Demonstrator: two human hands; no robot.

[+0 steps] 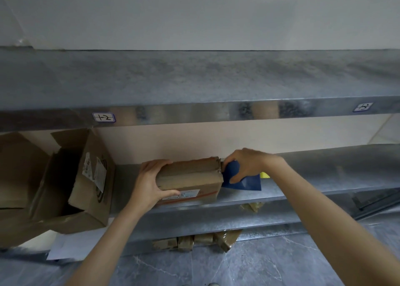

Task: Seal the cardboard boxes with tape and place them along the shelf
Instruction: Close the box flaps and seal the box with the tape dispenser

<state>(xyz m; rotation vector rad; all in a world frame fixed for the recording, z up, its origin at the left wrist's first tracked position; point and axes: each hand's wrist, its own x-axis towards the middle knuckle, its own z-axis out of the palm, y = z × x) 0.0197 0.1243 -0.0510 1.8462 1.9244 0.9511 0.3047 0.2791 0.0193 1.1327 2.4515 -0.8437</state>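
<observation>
— Gripping the small cardboard box [190, 177] at its left end, our left hand [149, 181] has its fingers curled over the top edge and the thumb across the front face. Where do we see the box sitting?

— We see it on the middle metal shelf [303, 177], close to the front edge, with its printed label facing us. Its top flaps are closed and creased.

— And our right hand [249, 164]?

— Its fingers wrap a blue tool [242, 180], thumb underneath, and the tool touches the box's right end. A yellow piece [264, 174] shows just behind it. We cannot tell whether any tape runs from it.

— What else do we have around us?

— To the left stands a large open cardboard box [86, 181], tilted, flaps up, with a white shipping label on its side. Above, the upper shelf [194, 80] carries a handwritten tag [104, 117] reading 1-2 on its front lip, and a second tag [364, 107] far to the right, too blurred for us to read.

— And below?

— Several taped brown parcels [194, 242] lie under the lowest shelf, on the grey stone floor [259, 268], and a white sheet [65, 249] lies beneath the large box.
</observation>
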